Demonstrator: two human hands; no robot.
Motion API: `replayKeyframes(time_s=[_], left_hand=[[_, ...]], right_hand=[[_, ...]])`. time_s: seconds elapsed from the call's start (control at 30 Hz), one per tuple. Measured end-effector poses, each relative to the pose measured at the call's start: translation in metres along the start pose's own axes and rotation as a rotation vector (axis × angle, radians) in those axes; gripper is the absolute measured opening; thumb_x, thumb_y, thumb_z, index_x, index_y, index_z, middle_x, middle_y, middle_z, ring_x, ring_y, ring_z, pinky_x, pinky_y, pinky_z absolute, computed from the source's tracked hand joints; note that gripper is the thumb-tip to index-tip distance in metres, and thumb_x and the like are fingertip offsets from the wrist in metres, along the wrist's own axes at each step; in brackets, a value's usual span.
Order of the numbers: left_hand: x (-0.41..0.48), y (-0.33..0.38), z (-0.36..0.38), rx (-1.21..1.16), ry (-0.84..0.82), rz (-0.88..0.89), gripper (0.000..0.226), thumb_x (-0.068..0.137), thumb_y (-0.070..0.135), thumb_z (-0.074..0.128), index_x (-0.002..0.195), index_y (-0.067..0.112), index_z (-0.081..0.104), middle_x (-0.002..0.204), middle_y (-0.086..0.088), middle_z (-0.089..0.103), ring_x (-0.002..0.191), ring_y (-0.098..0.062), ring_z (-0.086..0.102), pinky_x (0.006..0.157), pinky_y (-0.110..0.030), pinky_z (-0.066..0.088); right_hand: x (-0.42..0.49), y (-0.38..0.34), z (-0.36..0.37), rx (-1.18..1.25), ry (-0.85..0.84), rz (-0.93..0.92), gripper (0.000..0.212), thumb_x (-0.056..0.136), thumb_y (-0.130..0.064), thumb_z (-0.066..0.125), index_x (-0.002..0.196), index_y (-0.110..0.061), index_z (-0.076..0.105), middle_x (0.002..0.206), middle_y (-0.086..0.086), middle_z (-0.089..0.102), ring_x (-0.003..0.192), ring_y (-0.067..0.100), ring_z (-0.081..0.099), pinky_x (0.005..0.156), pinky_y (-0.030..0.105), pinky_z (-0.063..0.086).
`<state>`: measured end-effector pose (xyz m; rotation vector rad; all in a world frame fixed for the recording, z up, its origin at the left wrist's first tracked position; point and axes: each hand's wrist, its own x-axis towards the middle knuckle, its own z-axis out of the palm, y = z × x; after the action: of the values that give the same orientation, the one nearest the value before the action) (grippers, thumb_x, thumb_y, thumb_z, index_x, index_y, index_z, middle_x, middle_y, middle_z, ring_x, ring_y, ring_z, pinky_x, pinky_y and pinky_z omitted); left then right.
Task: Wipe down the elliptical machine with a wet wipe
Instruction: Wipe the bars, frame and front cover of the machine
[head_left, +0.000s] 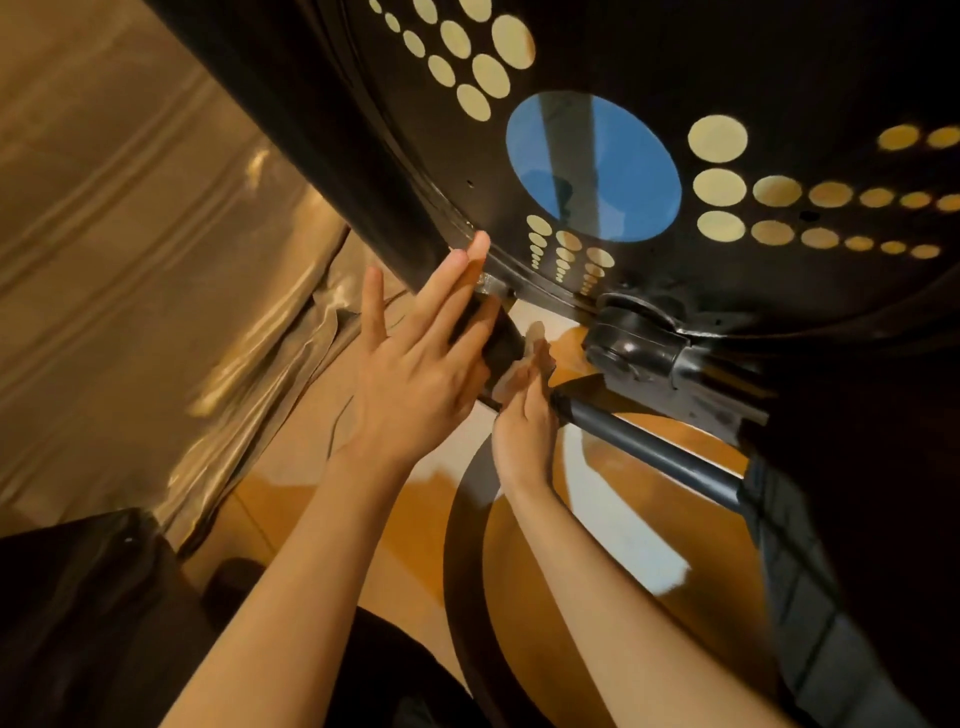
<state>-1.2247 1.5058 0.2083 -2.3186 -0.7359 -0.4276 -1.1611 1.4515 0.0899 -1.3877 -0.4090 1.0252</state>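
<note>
Two bare forearms rise from the bottom edge of the frame, beside dark cloth (78, 623) at the lower left. The left hand (415, 364) lies at centre with its fingers straight and spread, flat against a short black cylindrical piece (506, 340), its fingertips touching the curved rim of the elliptical machine (649, 62). Just to its right and lower, the right hand (524, 421) shows its back; its fingers are blurred, and the pale, thin wet wipe (535, 332) sits at their tips against the same black piece, between the two hands. Whether that hand pinches the wipe or presses it flat cannot be told. The machine's housing fills the upper right: a glossy black disc with rows of cream dots (717, 137) that shrink outward, around one large blue circle (592, 166). Below it hangs a shiny black roller bracket (628, 338), and a smooth matte black bar (644, 447) runs from the right hand's knuckles down to the right, toward a ribbed grey surface (810, 597). The floor (675, 519) is polished orange wood with bright white glare. Glossy golden fabric (130, 208), folded in long creases, covers the left.
</note>
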Motion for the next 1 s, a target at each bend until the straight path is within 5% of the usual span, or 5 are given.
replayKeyframes(time_s=[0.17,0.3,0.47,0.7,1.0], left_hand=[[-0.005,-0.007,0.009,0.08,0.07,-0.006,0.036,0.105,0.031,0.062,0.14,0.021,0.067,0.159,-0.011,0.034,0.159,-0.018,-0.012,0.125,-0.053,-0.013],[0.0,-0.003,0.012,0.083,0.128,-0.068,0.038,0.106,0.034,0.061,0.141,0.019,0.065,0.156,-0.012,0.035,0.159,-0.018,-0.013,0.125,-0.052,-0.013],[0.01,-0.001,0.014,0.018,0.169,-0.088,0.033,0.108,0.032,0.055,0.132,0.018,0.072,0.152,-0.014,0.041,0.159,-0.02,-0.015,0.127,-0.049,-0.013],[0.012,0.003,0.018,-0.025,0.161,-0.119,0.039,0.108,0.042,0.051,0.129,0.018,0.074,0.152,-0.011,0.037,0.159,-0.018,-0.015,0.126,-0.052,-0.013],[0.011,0.004,0.019,-0.042,0.136,-0.123,0.039,0.104,0.046,0.06,0.13,0.02,0.074,0.154,-0.009,0.035,0.159,-0.017,-0.016,0.125,-0.056,-0.011]], right_hand=[[0.001,-0.037,0.007,0.07,-0.058,-0.118,0.047,0.113,-0.025,0.031,0.16,-0.032,0.029,0.164,-0.005,0.035,0.144,-0.003,0.036,0.104,0.0,0.029],[-0.001,-0.011,0.009,-0.032,-0.042,-0.217,0.052,0.11,-0.027,0.028,0.161,-0.028,0.022,0.167,-0.005,0.028,0.148,-0.009,0.026,0.119,0.017,0.029],[-0.005,-0.024,0.006,0.277,-0.103,0.195,0.072,0.099,-0.068,0.041,0.16,-0.038,0.019,0.168,-0.002,0.025,0.154,0.016,0.025,0.12,0.032,0.025],[-0.001,-0.01,0.014,-0.031,-0.089,-0.092,0.067,0.085,-0.09,0.013,0.146,-0.064,0.0,0.171,-0.012,0.007,0.158,0.008,0.007,0.128,0.049,0.016],[0.001,-0.024,0.015,0.019,-0.12,-0.164,0.056,0.097,-0.072,0.019,0.152,-0.064,0.009,0.17,-0.017,0.013,0.156,0.006,0.013,0.126,0.049,0.024]])
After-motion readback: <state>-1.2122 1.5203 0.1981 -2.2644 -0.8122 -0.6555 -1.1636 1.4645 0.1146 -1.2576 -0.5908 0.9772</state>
